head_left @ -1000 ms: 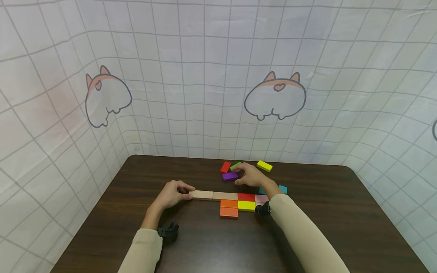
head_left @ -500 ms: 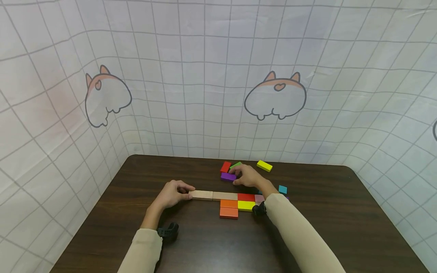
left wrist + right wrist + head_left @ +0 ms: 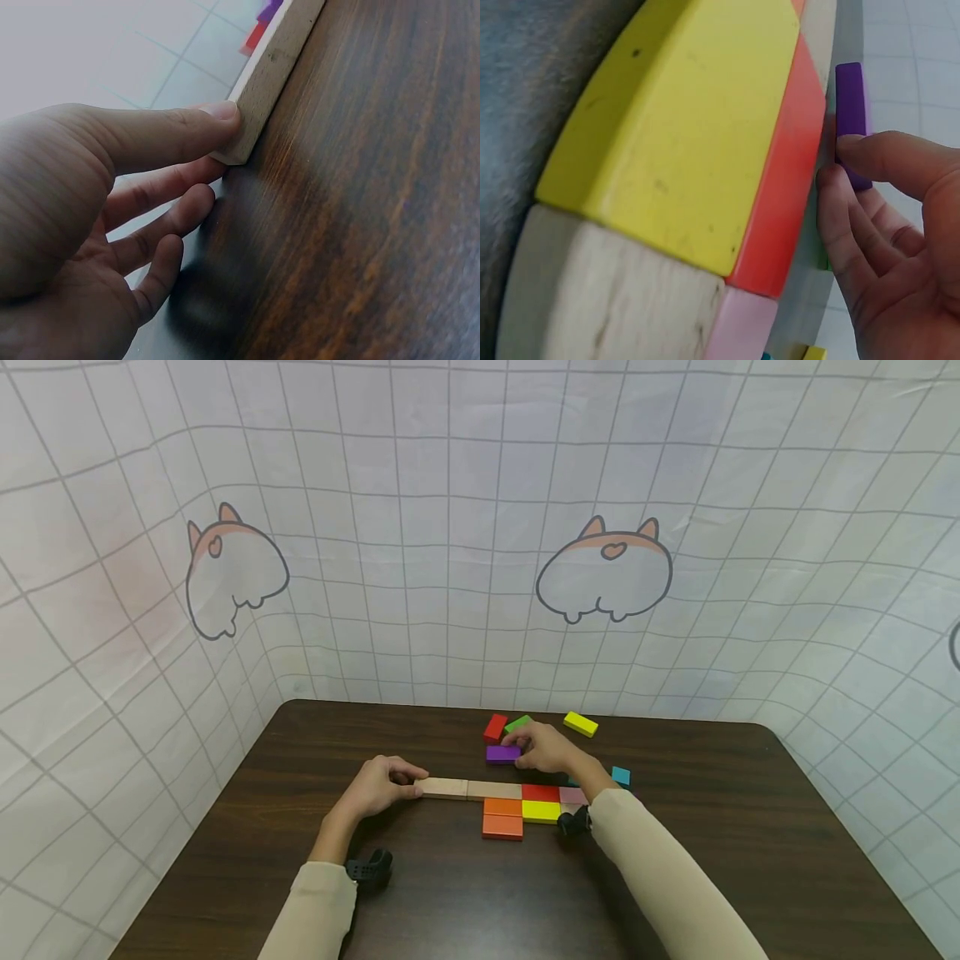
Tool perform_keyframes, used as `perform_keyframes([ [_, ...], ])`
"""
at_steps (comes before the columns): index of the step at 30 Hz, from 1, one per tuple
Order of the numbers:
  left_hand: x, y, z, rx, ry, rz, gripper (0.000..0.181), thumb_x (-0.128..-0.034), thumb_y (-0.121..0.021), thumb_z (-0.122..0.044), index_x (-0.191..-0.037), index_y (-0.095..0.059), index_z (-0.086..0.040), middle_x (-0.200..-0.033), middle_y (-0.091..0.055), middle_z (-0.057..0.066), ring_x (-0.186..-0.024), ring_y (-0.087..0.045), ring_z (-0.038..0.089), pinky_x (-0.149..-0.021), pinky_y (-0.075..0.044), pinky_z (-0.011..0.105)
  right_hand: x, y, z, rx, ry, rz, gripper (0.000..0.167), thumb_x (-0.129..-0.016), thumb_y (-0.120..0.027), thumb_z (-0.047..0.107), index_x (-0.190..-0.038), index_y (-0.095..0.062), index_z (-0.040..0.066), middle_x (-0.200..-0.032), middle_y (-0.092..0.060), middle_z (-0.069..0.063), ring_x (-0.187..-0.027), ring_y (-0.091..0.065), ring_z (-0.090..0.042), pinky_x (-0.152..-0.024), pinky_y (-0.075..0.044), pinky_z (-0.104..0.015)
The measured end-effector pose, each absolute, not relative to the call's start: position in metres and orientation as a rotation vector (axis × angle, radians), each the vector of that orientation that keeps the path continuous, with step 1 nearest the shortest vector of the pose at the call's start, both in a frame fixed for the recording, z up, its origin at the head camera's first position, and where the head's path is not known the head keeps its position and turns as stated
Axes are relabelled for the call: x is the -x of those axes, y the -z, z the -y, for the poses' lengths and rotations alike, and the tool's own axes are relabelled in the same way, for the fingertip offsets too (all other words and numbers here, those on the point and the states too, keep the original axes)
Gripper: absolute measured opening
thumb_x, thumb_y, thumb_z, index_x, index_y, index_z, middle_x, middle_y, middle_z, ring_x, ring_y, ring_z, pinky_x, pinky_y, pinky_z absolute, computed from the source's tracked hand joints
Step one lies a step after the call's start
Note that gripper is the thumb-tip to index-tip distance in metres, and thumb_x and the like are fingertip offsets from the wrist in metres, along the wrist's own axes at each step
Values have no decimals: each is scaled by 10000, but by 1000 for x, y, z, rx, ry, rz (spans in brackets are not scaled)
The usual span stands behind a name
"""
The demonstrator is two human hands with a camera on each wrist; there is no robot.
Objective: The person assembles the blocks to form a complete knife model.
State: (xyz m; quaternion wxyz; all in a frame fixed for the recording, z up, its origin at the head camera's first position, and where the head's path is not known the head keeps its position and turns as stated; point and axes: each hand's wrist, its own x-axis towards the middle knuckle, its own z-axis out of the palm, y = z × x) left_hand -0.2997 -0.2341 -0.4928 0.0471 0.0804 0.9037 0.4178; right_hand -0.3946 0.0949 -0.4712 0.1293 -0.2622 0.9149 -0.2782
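Observation:
My left hand (image 3: pixel 378 787) pinches the left end of a plain wooden block (image 3: pixel 442 788) between thumb and fingers; the left wrist view shows its thumb pressed on the block (image 3: pixel 274 71). A second plain block (image 3: pixel 493 791) continues the row, touching a red block (image 3: pixel 541 793). Behind this row, my right hand (image 3: pixel 551 750) holds a purple block (image 3: pixel 502 755) by its right end, thumb on the near side in the right wrist view (image 3: pixel 850 97). In front of the row lie a yellow block (image 3: pixel 541 812) and two orange blocks (image 3: pixel 502 827). My right wrist partly hides pink blocks (image 3: pixel 573 796).
Behind the purple block lie a red block (image 3: pixel 496 727) and a green block (image 3: pixel 518 724), partly covered by my right hand. A loose yellow block (image 3: pixel 581 724) lies near the table's back edge. Blue blocks (image 3: pixel 621 777) sit beside my right forearm. Patterned cloth (image 3: pixel 420 568) encloses the dark table (image 3: pixel 480 902).
My right hand has moved slightly left and taken hold of the purple block. The block has straightened and come a little nearer the row. My left hand has stayed in place.

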Motion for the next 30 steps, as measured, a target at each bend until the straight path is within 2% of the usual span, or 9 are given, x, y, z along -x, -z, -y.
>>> perform_keyframes([
  [7,301,493,233,-253,-1261,-2772,229,-873,-821,-161,-1094,-815,-220,-1017,-719,-11,-815,-600,142,-729,-500,317,382,461,-103,756,871,-2635,364,-927,-736,93,-1284,-716,162,-1230,-619,-89,-1037,-610,-228,-890,-559,-402],
  [17,302,494,236,-259,-1264,-2773,231,-875,-820,-169,-1099,-813,-227,-1038,-720,-14,-833,-609,140,-744,-507,322,368,451,-116,857,947,-2618,348,-924,-744,106,-1270,-715,133,-1248,-608,-120,-952,-646,-187,-830,-578,-355],
  [30,302,496,234,-256,-1259,-2772,231,-872,-823,-171,-1096,-815,-228,-1058,-726,-6,-837,-600,146,-743,-502,323,330,441,-140,902,985,-2618,342,-921,-751,125,-1260,-720,164,-1056,-583,-43,-852,-633,-140,-749,-534,-287],
])
